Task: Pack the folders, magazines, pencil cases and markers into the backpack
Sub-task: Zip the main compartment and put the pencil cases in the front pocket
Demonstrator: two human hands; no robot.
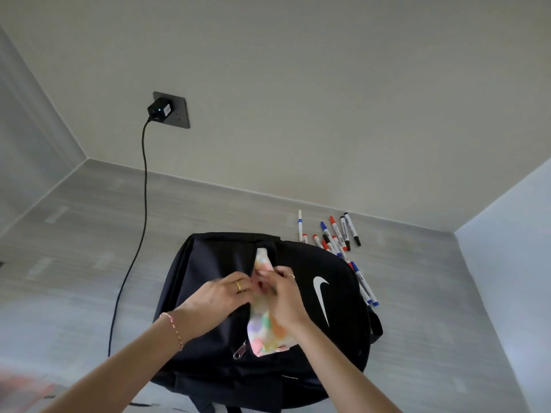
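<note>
Your black backpack (298,308) lies flat on the grey table (89,248), its white swoosh logo (322,296) facing up on the right half. A long zip opening runs down the middle of the bag, and a pastel, multicoloured pencil case (264,332) sits partway in it: its upper end pokes out near the top of the opening, and its lower end lies on the bag's surface just beside the silver zip pull (239,351).

Your left hand (220,296) is curled at the left edge of the opening, fingers closed on the fabric there and touching the case; a gold ring shows on one finger and a pink bracelet (174,329) circles the wrist. Your right hand (283,296) is pressed over the middle of the pencil case, fingers bent and pinching it.

The markers (338,236) lie loose on the table just beyond the bag's upper right corner, red, blue and black caps mixed, some trailing down along its right side.

On the wall, a black charger (159,110) is plugged into a socket, its cable (140,234) hanging down onto the table left of the bag.
</note>
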